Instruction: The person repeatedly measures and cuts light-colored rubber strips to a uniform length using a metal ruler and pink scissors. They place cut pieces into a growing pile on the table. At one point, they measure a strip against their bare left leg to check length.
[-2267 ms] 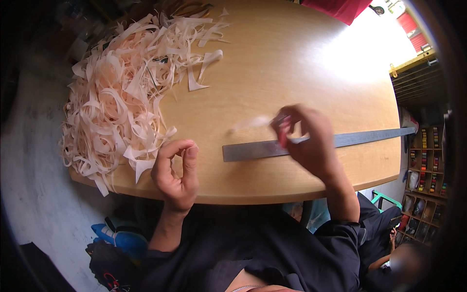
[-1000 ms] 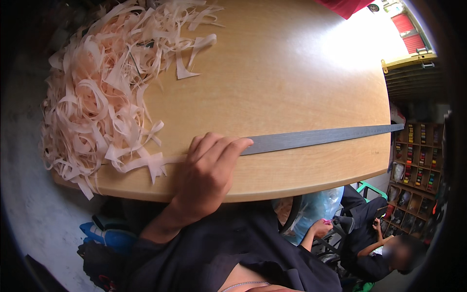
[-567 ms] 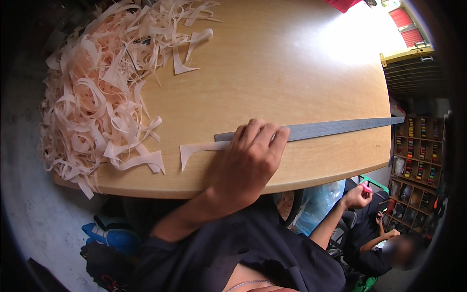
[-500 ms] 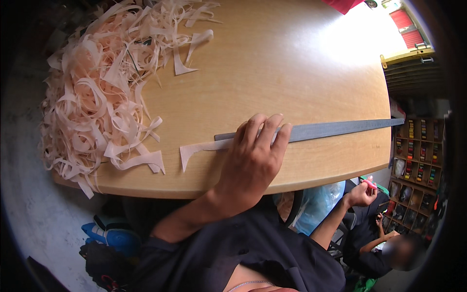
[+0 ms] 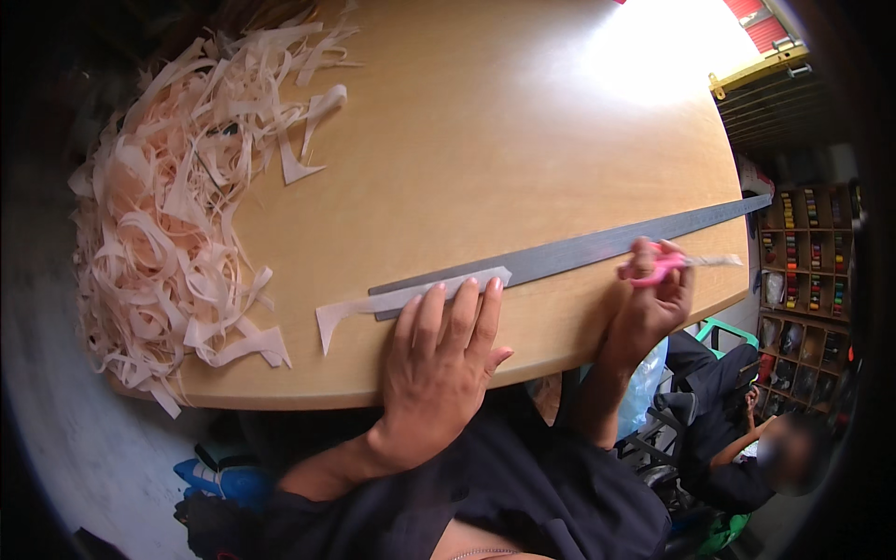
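Note:
My left hand (image 5: 435,381) lies with its fingers stretched out at the near side of the table. Its fingertips press on a pale pink strip of thin fabric (image 5: 359,304), which flares at its left end. Under the strip lies a long grey metal ruler (image 5: 616,240), slanting up to the right. My right hand (image 5: 653,306) is raised over the table's near right edge, closed round the pink handles of a pair of scissors (image 5: 657,264). The scissors' blades point right and are blurred by motion.
A tangled heap of pale pink offcuts (image 5: 154,215) covers the wooden table's (image 5: 448,121) left side. A co-worker (image 5: 723,439) sits at the lower right near shelves of colourful spools (image 5: 807,243). A blue item (image 5: 224,478) is below the table at the lower left.
My right hand has come up from beside the table with the scissors. My left hand has moved down and flattened; the strip's right part now shows on the ruler. The whole view has shifted.

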`<state>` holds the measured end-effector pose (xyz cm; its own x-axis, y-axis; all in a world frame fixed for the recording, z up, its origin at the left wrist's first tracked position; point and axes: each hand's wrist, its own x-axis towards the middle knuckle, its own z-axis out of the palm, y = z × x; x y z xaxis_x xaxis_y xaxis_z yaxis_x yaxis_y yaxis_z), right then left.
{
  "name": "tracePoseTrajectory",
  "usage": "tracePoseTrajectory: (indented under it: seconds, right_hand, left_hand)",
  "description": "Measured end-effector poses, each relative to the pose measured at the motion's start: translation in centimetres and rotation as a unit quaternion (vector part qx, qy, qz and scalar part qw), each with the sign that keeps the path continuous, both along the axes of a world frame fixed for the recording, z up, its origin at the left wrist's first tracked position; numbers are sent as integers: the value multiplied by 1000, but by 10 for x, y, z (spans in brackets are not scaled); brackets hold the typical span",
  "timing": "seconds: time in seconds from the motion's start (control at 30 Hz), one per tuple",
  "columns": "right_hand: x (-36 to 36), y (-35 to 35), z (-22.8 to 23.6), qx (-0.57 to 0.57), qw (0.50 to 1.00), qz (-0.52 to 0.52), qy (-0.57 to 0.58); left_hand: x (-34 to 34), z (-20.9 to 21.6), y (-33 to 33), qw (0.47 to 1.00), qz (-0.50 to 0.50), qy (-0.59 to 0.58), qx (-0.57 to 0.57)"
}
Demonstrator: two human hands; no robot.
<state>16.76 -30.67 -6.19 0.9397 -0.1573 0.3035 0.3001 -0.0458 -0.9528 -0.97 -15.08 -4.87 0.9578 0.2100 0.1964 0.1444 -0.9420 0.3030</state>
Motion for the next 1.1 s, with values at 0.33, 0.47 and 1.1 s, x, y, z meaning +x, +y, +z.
tracePoseTrajectory:
  seconds: [0.33,0.47,1.1]
  right_hand:
    - [-10,7,6,-123,983,135,18]
    - [-22,12,13,-178,968,175,31]
    - [-38,38,2,-292,897,283,-171]
  left_hand:
    - [3,-9,-5,998,19,-3,52]
    - [2,-10,-5,999,12,-9,35]
    - [5,-15,-3,997,21,-45,50]
